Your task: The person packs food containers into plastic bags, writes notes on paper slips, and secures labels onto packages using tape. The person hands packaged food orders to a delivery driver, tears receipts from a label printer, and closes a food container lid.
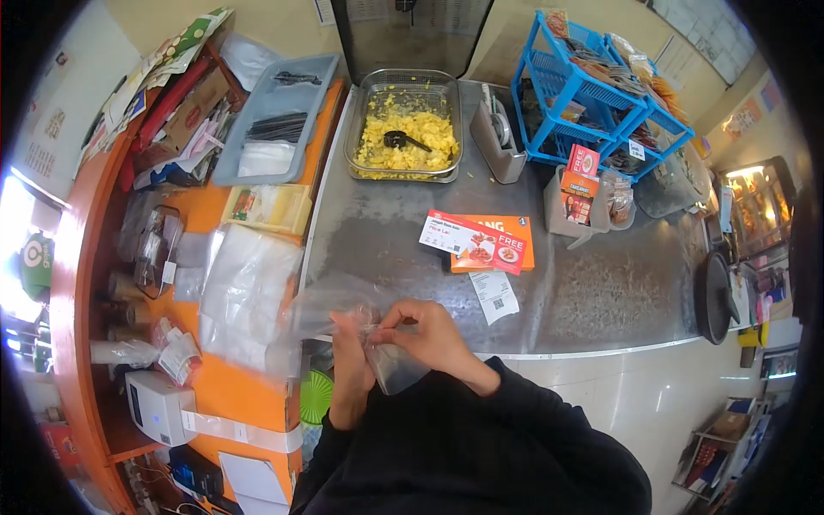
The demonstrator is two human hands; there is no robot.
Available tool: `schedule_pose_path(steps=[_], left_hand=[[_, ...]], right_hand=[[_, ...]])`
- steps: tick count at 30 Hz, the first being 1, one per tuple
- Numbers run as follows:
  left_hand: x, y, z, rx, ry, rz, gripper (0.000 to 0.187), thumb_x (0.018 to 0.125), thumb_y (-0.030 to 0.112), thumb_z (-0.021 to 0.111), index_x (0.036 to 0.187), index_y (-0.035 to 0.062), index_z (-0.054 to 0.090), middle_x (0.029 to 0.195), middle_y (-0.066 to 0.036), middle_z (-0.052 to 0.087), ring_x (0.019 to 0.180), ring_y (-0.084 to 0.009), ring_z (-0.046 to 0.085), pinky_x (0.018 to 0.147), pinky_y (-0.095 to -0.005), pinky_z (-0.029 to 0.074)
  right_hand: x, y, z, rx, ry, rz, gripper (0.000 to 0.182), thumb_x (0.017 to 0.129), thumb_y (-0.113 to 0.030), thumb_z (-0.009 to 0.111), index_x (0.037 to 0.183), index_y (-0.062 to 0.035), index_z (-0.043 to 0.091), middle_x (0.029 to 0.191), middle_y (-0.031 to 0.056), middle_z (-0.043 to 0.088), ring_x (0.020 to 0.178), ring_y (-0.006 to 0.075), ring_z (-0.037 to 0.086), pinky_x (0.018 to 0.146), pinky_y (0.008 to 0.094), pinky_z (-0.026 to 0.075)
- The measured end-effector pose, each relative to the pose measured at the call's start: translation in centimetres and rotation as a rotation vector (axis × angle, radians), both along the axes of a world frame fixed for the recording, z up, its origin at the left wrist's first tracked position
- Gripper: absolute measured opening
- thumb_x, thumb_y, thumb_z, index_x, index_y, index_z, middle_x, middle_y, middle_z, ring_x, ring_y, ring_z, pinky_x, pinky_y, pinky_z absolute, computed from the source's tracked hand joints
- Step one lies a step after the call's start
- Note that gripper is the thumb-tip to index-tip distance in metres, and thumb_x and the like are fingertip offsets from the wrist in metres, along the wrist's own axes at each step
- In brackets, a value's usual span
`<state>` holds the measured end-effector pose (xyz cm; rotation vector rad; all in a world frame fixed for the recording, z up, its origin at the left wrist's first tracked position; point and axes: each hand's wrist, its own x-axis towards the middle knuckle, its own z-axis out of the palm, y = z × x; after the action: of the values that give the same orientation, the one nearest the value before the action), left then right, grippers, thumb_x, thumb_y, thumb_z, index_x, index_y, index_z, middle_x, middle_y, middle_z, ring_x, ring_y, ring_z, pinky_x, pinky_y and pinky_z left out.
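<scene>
In front of my black-sleeved body, both hands meet on a clear plastic bag (400, 371). My left hand (350, 365) is closed round its gathered neck with the thumb upward. Fingers of my right hand (421, 333) pinch the same neck from the other side. The bag's thin upper part spreads out blurred to the left, and its lower part hangs below my right hand. What the bag contains, if anything, I cannot make out. Beyond my hands on the metal counter lie a red-and-white coupon (481, 243), an orange box (519, 230) under it, and a printed receipt (493, 296).
A metal tray (350, 137) of yellow food with a black scoop stands at the back. Blue tiered baskets (592, 94) of packets rise at the right. On the orange shelf at left are a stack of clear bags (245, 283), a grey bin (232, 163) and a white printer (154, 408).
</scene>
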<state>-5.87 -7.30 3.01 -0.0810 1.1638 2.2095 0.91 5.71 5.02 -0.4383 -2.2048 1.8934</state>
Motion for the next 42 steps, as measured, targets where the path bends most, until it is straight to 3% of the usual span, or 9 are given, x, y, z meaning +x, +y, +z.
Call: schedule_pose_path(steps=[9,16,19,23,26,31,37,40,42], left_hand=[[-3.5,-7.1,-5.7,-0.601,0.895,-0.007,0.018,0.08,0.009,0.075,0.078,0.0047,0.058,0.074,-0.003,0.056,0.071,-0.0108,0.056,0.057,-0.0264,0.038],[-8.2,-4.4,-4.1,-0.924,1.502,0.198,0.025,0.072,0.001,0.07,0.091,0.0043,0.054,0.072,-0.009,0.052,0.069,-0.0183,0.054,0.063,-0.0329,0.043],[-7.3,-1.7,-5.7,-0.705,0.978,-0.272,0.022,0.074,0.002,0.064,0.093,0.0023,0.052,0.076,-0.011,0.055,0.072,-0.0219,0.057,0.068,-0.0342,0.046],[-4.9,2.2,-5.4,-0.661,0.948,0.066,0.018,0.077,0.007,0.061,0.093,0.0021,0.054,0.078,-0.011,0.058,0.075,-0.0233,0.06,0.069,-0.0343,0.047],[-2.6,2.6,-1.8,-0.647,0.883,0.262,0.018,0.078,0.008,0.063,0.093,0.003,0.055,0.077,-0.011,0.059,0.073,-0.0227,0.061,0.067,-0.0341,0.047],[-1.5,0.0,2.0,-0.565,0.932,0.009,0.018,0.077,0.008,0.066,0.091,0.0038,0.056,0.076,-0.01,0.06,0.069,-0.0231,0.061,0.064,-0.0338,0.047],[-0.3,-2.1,2.0,-0.536,1.32,-0.151,0.018,0.075,0.01,0.072,0.086,0.0056,0.058,0.074,-0.009,0.061,0.063,-0.0245,0.061,0.058,-0.0334,0.047],[-0.1,-4.0,0.3,-0.64,1.508,-0.141,0.012,0.077,0.011,0.074,0.08,0.0077,0.062,0.07,-0.008,0.062,0.057,-0.0261,0.06,0.053,-0.0327,0.046],[-1.3,-5.7,-2.5,-0.825,1.626,-0.074,0.01,0.078,0.008,0.072,0.081,0.0075,0.062,0.068,-0.008,0.063,0.056,-0.0261,0.061,0.052,-0.0328,0.045]], right_hand=[[-1.2,3.9,-2.6,0.515,0.116,-0.623,0.009,0.083,-0.008,0.066,0.082,-0.0049,0.058,0.077,0.011,0.068,0.067,0.0294,0.066,0.058,0.0384,0.049],[0.0,2.8,-2.3,0.228,0.031,-0.396,0.009,0.087,0.002,0.059,0.094,0.0002,0.055,0.076,0.0124,0.067,0.065,0.0227,0.066,0.062,0.0317,0.051],[-0.6,1.7,-2.6,0.458,0.074,-0.281,0.017,0.085,0.007,0.056,0.1,0.0006,0.054,0.075,0.0124,0.065,0.065,0.0281,0.066,0.063,0.0322,0.052],[-1.9,1.2,0.7,1.011,0.424,-0.538,0.021,0.078,0.013,0.051,0.092,0.0,0.059,0.079,0.0138,0.064,0.072,0.0348,0.066,0.068,0.0338,0.053],[0.8,-2.8,1.3,0.4,0.75,-0.228,0.021,0.072,0.014,0.05,0.077,-0.0022,0.062,0.084,0.0148,0.065,0.08,0.0358,0.066,0.073,0.0377,0.054],[-1.1,-2.5,-8.5,0.688,0.372,-0.054,0.03,0.082,-0.004,0.062,0.109,0.006,0.058,0.116,0.0234,0.057,0.109,0.0395,0.058,0.091,0.0478,0.047],[-2.2,-2.8,-2.7,1.068,-0.136,-0.009,0.065,0.081,-0.021,0.07,0.132,0.0076,0.042,0.13,0.0231,0.048,0.116,0.043,0.05,0.099,0.0444,0.042],[-2.8,2.1,-6.4,0.09,0.224,-0.103,0.067,0.082,-0.025,0.072,0.133,0.0051,0.042,0.13,0.0224,0.048,0.117,0.0388,0.051,0.098,0.0423,0.042],[-2.5,1.5,-5.6,0.304,0.176,-0.26,0.054,0.085,-0.025,0.071,0.127,0.0022,0.049,0.125,0.0174,0.053,0.113,0.031,0.055,0.092,0.0376,0.045]])
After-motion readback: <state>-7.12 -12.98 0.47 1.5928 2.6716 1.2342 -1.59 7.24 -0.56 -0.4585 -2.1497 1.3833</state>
